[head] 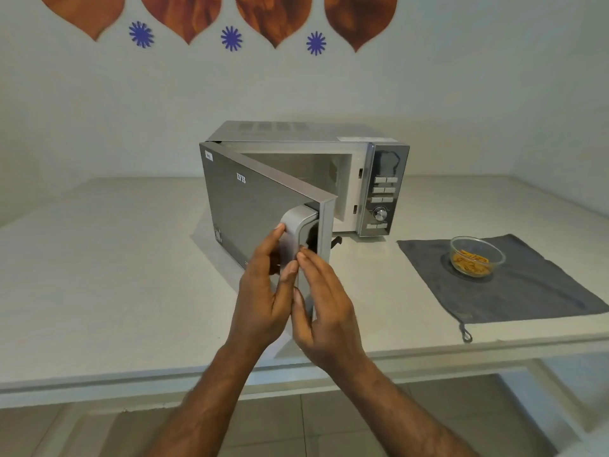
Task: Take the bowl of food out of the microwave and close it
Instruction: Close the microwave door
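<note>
Standing on a pale counter (99,291), the microwave (296,140) is silver-grey, with a mirrored control panel (385,189) of buttons and one knob at its right. Its door (250,206), dark and glossy with "IFB" printed near the top, hangs partly open toward the camera, showing a bare light cavity (306,173). Both hands meet at the door's curved silver handle (296,232): the left hand (263,291) wraps its fingers and thumb around the handle's outer face, clamped on it, while the right hand (326,311) lies flat-fingered against the handle's edge, fingers together, not closed around anything. Off to the right, well apart from the microwave, the clear glass bowl (478,255) holds orange-yellow food pieces and sits on a grey cloth (514,291) spread on the counter.
</note>
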{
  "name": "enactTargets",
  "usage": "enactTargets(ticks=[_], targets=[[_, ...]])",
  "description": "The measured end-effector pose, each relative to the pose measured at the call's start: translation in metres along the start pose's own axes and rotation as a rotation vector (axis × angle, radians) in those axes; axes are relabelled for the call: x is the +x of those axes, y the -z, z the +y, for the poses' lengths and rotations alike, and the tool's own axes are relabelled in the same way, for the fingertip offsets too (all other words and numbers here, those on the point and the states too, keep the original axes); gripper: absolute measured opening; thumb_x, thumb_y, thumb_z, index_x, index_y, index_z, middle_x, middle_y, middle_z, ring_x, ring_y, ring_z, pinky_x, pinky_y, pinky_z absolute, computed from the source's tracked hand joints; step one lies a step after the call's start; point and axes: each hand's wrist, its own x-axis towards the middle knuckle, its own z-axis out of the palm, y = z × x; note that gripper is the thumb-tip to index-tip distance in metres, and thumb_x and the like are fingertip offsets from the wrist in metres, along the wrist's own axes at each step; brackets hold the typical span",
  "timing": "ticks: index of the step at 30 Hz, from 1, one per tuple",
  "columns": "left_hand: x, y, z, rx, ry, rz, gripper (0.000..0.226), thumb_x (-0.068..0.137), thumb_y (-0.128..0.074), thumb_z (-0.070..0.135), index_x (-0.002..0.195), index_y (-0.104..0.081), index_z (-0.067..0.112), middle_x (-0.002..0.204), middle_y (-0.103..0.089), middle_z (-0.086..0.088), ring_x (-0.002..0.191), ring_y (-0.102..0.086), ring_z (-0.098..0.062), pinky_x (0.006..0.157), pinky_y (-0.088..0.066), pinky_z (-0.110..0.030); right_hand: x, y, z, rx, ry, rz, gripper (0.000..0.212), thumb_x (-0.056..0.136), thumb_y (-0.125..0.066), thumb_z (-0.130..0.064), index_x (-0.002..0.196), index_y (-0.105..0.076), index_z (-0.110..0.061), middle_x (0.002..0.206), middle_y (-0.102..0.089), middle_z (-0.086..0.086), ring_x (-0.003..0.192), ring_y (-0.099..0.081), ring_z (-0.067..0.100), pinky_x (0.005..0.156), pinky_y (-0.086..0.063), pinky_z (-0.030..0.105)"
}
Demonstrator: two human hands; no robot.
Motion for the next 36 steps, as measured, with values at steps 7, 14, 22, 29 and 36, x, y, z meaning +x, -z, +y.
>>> enactTargets(ticks=[7, 14, 22, 29, 36], targets=[[0.032, -0.028, 0.001, 0.14, 0.013, -0.182, 0.066, 0.092, -0.048, 0.049, 0.144, -0.006, 0.05, 0.151, -0.044, -0.003, 0.127, -0.055, -0.02, 0.101, -0.052, -0.043, 0.012, 0.011, 0.033, 0.062, -0.216, -0.02, 0.071, 0.092, -0.06, -0.018, 0.152, -0.022, -0.019, 0.153, -0.043, 0.007, 0.138, -0.043, 0.013, 0.109, -0.04, 0.024], [0.067, -0.069, -0.007, 0.293, -0.014, -0.296, 0.083, 0.092, -0.058, 0.041, 0.147, 0.004, 0.043, 0.157, -0.036, -0.005, 0.129, -0.054, -0.027, 0.101, -0.05, -0.048, 0.029, 0.02, 0.083, 0.099, -0.334, -0.019, 0.071, 0.093, -0.063, -0.009, 0.153, -0.025, -0.014, 0.154, -0.043, 0.007, 0.134, -0.043, 0.007, 0.105, -0.034, 0.006], [0.103, -0.115, -0.023, 0.451, -0.094, -0.229, 0.09, 0.088, -0.066, 0.037, 0.156, -0.008, 0.023, 0.151, -0.033, -0.011, 0.132, -0.047, -0.027, 0.102, -0.047, -0.041, 0.053, 0.026, 0.141, 0.174, -0.4, -0.016, 0.068, 0.096, -0.061, -0.008, 0.153, -0.026, -0.022, 0.153, -0.045, 0.001, 0.136, -0.049, 0.016, 0.108, -0.046, 0.031], [0.132, -0.151, -0.039, 0.396, -0.018, -0.29, 0.086, 0.096, -0.055, 0.035, 0.15, 0.011, 0.039, 0.16, -0.032, -0.006, 0.135, -0.049, -0.03, 0.104, -0.045, -0.044, 0.073, 0.018, 0.189, 0.206, -0.431, 0.012, 0.058, 0.099, -0.057, -0.027, 0.15, -0.03, -0.03, 0.149, -0.049, -0.008, 0.132, -0.05, 0.005, 0.104, -0.043, 0.017], [0.161, -0.185, -0.057, 0.272, 0.14, -0.179, 0.07, 0.1, -0.05, 0.025, 0.155, -0.008, 0.031, 0.134, -0.061, -0.008, 0.117, -0.062, -0.022, 0.097, -0.05, -0.038, 0.081, 0.0, 0.233, 0.252, -0.583, 0.032, 0.033, 0.096, -0.061, -0.035, 0.125, -0.046, -0.042, 0.116, -0.061, -0.025, 0.105, -0.064, 0.002, 0.092, -0.056, 0.023]])
